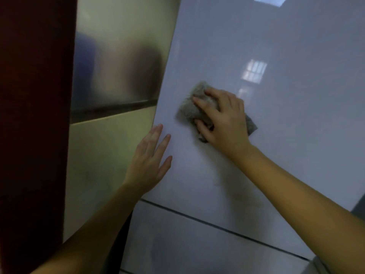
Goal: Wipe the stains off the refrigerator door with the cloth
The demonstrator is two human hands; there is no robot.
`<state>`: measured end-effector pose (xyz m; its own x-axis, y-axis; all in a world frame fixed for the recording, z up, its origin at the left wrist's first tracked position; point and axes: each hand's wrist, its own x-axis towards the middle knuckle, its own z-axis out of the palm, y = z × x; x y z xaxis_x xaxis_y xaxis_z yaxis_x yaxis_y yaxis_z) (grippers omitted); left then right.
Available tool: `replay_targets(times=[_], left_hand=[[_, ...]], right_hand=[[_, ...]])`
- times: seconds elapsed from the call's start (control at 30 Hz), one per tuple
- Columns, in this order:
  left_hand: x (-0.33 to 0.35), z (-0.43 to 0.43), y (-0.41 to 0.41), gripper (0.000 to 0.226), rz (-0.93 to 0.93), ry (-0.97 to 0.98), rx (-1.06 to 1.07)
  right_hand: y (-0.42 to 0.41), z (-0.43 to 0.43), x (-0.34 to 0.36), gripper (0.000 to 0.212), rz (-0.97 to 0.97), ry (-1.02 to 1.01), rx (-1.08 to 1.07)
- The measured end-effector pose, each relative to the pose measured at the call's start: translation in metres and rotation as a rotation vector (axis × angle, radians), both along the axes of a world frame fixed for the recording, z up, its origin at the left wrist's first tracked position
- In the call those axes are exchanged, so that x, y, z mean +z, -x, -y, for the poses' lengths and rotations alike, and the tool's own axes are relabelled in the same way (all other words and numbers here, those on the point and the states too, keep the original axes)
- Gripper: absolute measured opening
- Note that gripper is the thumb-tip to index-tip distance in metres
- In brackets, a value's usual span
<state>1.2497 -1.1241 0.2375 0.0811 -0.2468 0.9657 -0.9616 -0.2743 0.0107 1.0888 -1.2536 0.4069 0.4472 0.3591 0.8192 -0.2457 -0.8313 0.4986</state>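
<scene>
Presently, item one: grey cleaning cloth, bunched, pressed flat against the glossy refrigerator door near its left edge. Soft, limp, light; likely to slide easily on the slick panel, so best held under a spread palm rather than pinched. Item two: right hand, fingers splayed over the cloth, bearing it onto the door. Item three: left hand, open and holding nothing, flat by the door's left edge. Item four: faint smudges toward the door's lower edge, apparently unwiped.

Right hand pressing, fingers spread; left hand apparently flat, open.
</scene>
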Motion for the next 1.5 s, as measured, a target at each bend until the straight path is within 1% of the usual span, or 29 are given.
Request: replay_targets(times=[0.1,0.23,0.3,0.4,0.57,0.63,0.7,0.87,0.93,0.97,1.07,1.17,1.23,1.3,1.37,1.43,1.5], left_hand=[[-0.003,0.006,-0.001,0.060,-0.005,0.027,-0.008],[-0.009,0.010,0.000,0.059,-0.002,0.049,-0.019],[-0.013,0.012,0.004,0.059,-0.002,0.047,0.011],[-0.016,0.020,0.019,0.059,0.032,0.029,0.027],[-0.005,0.040,0.051,0.057,0.059,0.027,-0.041],[0.003,0.045,0.058,0.057,0.080,0.026,-0.058],[0.009,0.048,0.062,0.057,0.097,0.020,-0.062],[0.012,0.050,0.069,0.058,0.127,-0.016,-0.060],[0.012,0.050,0.070,0.058,0.145,-0.029,-0.063],[0.012,0.050,0.071,0.057,0.159,-0.032,-0.059],[0.017,0.052,0.073,0.057,0.184,-0.049,-0.057],[0.026,0.056,0.080,0.056,0.199,-0.050,-0.099],[0.032,0.060,0.085,0.054,0.254,-0.062,-0.113],[0.037,0.065,0.088,0.054,0.306,-0.090,-0.111],[0.039,0.071,0.088,0.054,0.331,-0.100,-0.078],[0.037,0.075,0.088,0.055,0.325,-0.089,-0.056],[0.034,0.077,0.091,0.056,0.302,-0.078,-0.057]], right_hand=[[0.008,0.008,-0.054,0.041,-0.125,0.080,0.049],[0.057,0.041,-0.148,0.041,-0.358,0.212,0.032],[0.083,0.054,-0.172,0.040,-0.389,0.221,0.006],[0.103,0.061,-0.156,0.035,-0.280,0.158,-0.030],[0.119,0.064,-0.077,0.045,0.131,-0.113,-0.086],[0.122,0.065,-0.066,0.047,0.221,-0.195,-0.076],[0.122,0.066,-0.076,0.048,0.187,-0.164,-0.081],[0.136,0.075,-0.160,0.039,-0.171,0.042,-0.072],[0.151,0.082,-0.183,0.035,-0.211,0.046,-0.079],[0.158,0.085,-0.185,0.036,-0.190,0.025,-0.085],[0.171,0.090,-0.162,0.043,-0.010,-0.099,-0.127],[0.179,0.092,-0.127,0.048,0.299,-0.292,-0.138],[0.179,0.091,-0.114,0.049,0.491,-0.442,-0.121],[0.171,0.086,-0.115,0.050,0.582,-0.518,-0.108],[0.160,0.080,-0.128,0.051,0.543,-0.516,-0.094],[0.150,0.074,-0.146,0.050,0.406,-0.461,-0.083],[0.143,0.072,-0.167,0.048,0.258,-0.360,-0.103]])
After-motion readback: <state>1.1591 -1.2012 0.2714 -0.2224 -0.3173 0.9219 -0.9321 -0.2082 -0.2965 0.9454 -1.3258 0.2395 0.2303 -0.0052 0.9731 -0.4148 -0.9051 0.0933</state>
